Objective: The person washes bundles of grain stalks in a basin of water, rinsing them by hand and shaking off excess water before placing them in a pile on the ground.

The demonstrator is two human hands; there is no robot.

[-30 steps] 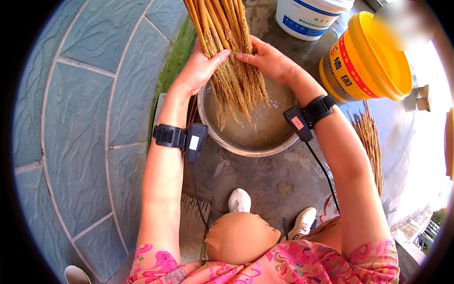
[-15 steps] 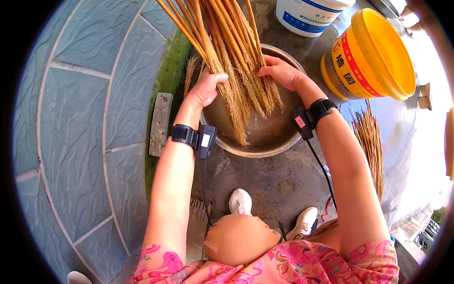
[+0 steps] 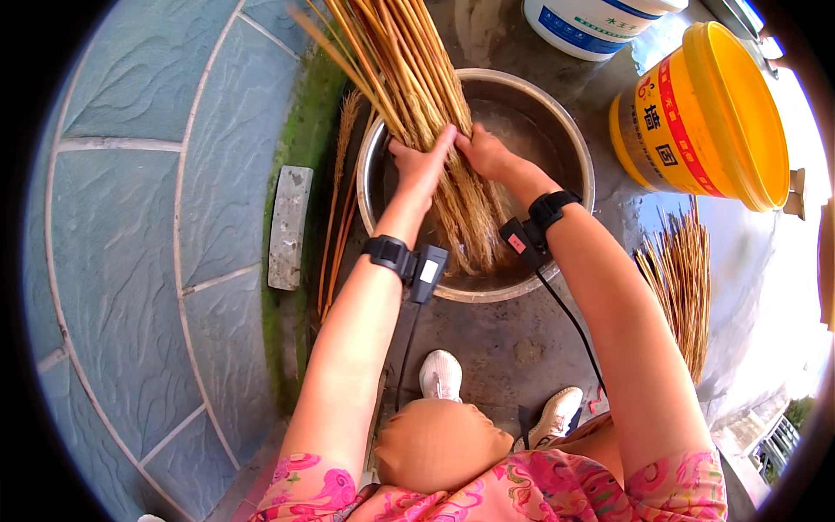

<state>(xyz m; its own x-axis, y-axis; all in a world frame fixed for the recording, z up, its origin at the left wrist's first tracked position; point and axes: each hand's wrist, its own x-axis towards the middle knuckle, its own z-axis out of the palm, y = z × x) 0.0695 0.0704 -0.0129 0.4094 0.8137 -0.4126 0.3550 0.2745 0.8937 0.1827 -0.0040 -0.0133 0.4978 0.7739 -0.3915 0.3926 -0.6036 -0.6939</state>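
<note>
Hands: left hand and right hand both clasped around straw bundle
Bundle: lower ends inside metal basin
Nearby: yellow bucket, right

A bundle of stalks is stood in the metal basin, its lower ends inside the bowl and its upper part leaned out over the far rim. The bundle is flanked by both hands — the left hand on its left, the right hand on its right. A tub is laid on its side right of the basin; a bucket is set behind it. A second sheaf is laid near the ground's right edge — a flat block left of the basin.
</note>
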